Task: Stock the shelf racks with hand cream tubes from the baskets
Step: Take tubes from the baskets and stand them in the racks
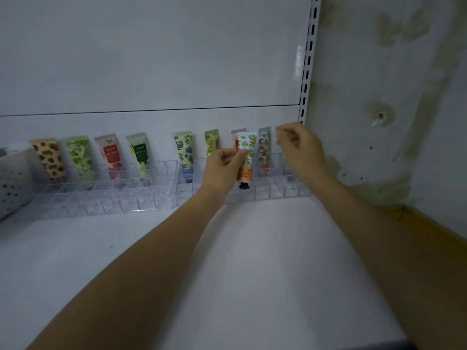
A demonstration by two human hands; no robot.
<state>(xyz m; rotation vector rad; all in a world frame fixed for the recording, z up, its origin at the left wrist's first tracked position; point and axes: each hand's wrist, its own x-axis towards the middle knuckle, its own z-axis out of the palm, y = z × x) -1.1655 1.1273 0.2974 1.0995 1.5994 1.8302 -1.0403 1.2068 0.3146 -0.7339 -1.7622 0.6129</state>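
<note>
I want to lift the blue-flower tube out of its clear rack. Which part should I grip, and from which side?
Probably the upper half of the blue-flower tube, coming from above and in front. It stands cap down in its clear rack, so only the flat top end is free; the rack walls cover the lower part.

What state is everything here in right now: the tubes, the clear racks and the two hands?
left hand: pinches the orange-print tube.
orange-print tube: cap down, over the right rack, not yet slotted.
right hand: blurred, fingers curled, nothing visible in it.
left rack: four tubes standing at the back, front slots bare.
right rack: four tubes standing at the back.
basket: at left edge, contents hidden.
</note>
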